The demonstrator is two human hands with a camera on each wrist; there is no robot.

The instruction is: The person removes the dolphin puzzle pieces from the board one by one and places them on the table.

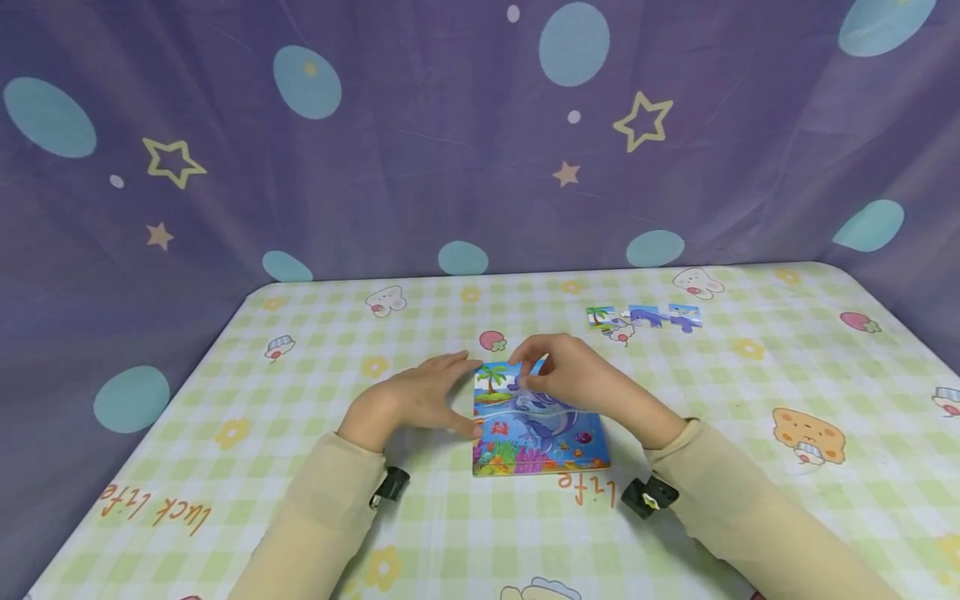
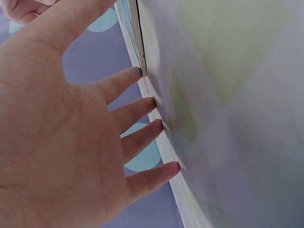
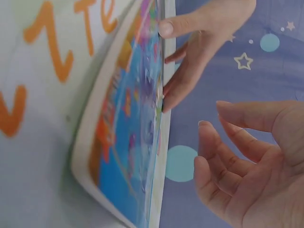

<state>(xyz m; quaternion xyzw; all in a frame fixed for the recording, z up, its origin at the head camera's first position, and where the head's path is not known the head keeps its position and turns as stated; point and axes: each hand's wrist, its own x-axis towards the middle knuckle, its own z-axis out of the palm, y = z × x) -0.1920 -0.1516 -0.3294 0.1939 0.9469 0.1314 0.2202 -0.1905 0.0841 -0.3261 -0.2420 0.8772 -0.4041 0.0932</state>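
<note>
A jigsaw puzzle board (image 1: pixel 540 446) with a dolphin sea scene lies on the checked tablecloth before me. My left hand (image 1: pixel 423 397) spans its left edge, thumb and index fingertip against the edge. In the left wrist view that hand (image 2: pixel 61 128) has its fingers spread, tips meeting the tablecloth. Over the upper part of the puzzle hovers my right hand (image 1: pixel 573 371), fingers bent loosely. The right wrist view shows this hand (image 3: pixel 256 166) with nothing visible between thumb and fingers. It hides part of the puzzle's top right.
Beyond the board, toward the back right, lie three loose picture pieces: a palm-tree piece (image 1: pixel 600 317), a dolphin piece (image 1: pixel 645 316) and another purple-and-blue piece (image 1: pixel 684 317). A purple curtain (image 1: pixel 450 150) hangs behind the table.
</note>
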